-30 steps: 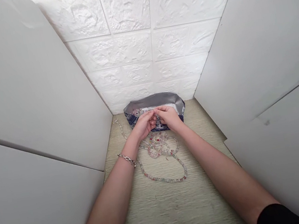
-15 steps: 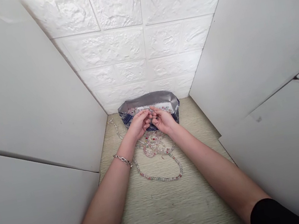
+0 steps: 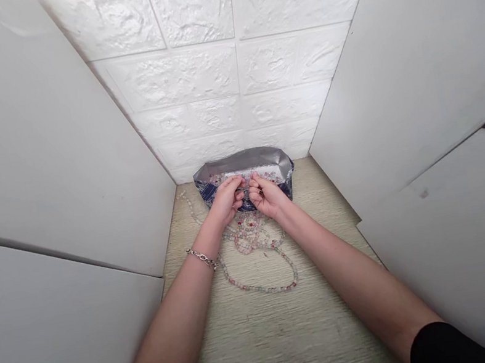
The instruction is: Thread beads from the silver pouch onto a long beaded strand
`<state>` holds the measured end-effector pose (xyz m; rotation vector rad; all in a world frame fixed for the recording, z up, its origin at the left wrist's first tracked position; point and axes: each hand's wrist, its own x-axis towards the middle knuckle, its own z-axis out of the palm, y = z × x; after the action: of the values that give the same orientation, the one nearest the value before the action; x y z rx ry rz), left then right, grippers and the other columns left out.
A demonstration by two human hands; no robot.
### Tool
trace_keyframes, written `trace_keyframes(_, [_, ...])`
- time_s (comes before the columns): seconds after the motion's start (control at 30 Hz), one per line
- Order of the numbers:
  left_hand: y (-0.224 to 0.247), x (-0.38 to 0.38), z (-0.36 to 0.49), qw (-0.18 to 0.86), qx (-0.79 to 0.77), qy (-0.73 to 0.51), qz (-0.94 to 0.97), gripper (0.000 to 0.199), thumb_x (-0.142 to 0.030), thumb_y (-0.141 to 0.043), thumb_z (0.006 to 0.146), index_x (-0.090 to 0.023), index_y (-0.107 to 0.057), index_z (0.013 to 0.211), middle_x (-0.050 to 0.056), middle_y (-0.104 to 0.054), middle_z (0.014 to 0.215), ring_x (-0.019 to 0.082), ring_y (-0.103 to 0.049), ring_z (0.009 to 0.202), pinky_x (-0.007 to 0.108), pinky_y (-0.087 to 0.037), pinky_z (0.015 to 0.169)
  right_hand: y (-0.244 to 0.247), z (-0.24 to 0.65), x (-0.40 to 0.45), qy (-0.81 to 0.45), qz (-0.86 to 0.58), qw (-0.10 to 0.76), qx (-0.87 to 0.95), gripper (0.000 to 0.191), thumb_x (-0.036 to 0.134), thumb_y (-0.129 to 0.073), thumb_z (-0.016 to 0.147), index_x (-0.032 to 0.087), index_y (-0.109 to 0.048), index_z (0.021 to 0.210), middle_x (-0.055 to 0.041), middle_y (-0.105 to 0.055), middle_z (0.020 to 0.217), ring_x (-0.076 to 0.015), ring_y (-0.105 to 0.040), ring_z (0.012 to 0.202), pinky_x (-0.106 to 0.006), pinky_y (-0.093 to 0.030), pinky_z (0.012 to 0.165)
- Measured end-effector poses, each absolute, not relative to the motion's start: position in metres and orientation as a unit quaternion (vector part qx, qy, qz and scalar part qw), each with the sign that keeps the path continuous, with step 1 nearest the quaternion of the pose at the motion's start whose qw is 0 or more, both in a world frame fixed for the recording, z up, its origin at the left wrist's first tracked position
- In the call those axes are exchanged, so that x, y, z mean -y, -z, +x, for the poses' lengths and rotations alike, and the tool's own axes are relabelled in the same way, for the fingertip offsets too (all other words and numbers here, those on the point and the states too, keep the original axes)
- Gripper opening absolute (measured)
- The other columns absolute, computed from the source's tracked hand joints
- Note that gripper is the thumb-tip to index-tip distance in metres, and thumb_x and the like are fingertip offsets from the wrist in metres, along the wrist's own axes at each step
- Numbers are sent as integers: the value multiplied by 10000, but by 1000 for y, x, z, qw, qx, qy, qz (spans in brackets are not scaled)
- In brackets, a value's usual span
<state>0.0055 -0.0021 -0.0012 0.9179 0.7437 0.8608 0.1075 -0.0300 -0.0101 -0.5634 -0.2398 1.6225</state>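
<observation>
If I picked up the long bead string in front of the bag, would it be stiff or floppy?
Probably floppy: the bead string lies in loose curves. It might tangle when lifted, since its loops seem to overlap near the bag. The beads look small and roundish, so they may roll a little if pushed.

Greenish tabletop (image 3: pixel 270 339), beaded strand (image 3: pixel 264 292), open bag (image 3: pixel 243 160)

One left grip (image 3: pixel 230 198), one right grip (image 3: pixel 266 195), one bag (image 3: pixel 244 160), one bracelet (image 3: pixel 202 257) and one sleeve (image 3: pixel 446 348) show; the beads (image 3: pixel 247 232) defy counting.
</observation>
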Motion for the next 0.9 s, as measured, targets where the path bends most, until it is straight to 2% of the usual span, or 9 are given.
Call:
trace_keyframes(0.17, [2,3,5,730,-338,-390,447,199,-285,-584,633,-141,-471,711,-39,-449,650,-25,-304,350,114,-98,280,7,108,32,-736,-233,629,93,221,251,-344,851,155,-381,655,88,-301,421,4,-175,295,-101,-130,265])
trace_keyframes(0.37, [3,6,4,726,-317,-358,494,190,-305,-561,651,-148,-457,671,-56,-390,579,-20,-263,332,131,-74,292,7,107,32,-729,-238,634,102,163,265,-376,839,156,-436,732,97,-290,411,6,-171,285,-98,-124,266])
trace_keyframes(0.6, [0,8,5,719,-327,-342,509,197,-308,-561,649,-150,-444,647,-71,-343,518,-16,-235,320,145,-77,305,11,106,32,-721,-252,633,128,156,295,-444,803,157,-449,730,97,-307,422,13,-176,290,-97,-121,269])
trace_keyframes(0.9, [-1,9,4,725,-330,-344,497,197,-290,-544,647,-156,-402,620,-70,-348,508,-13,-237,316,148,-72,306,14,106,32,-717,-257,631,151,90,239,-492,768,151,-477,765,101,-281,424,12,-179,300,-96,-125,274])
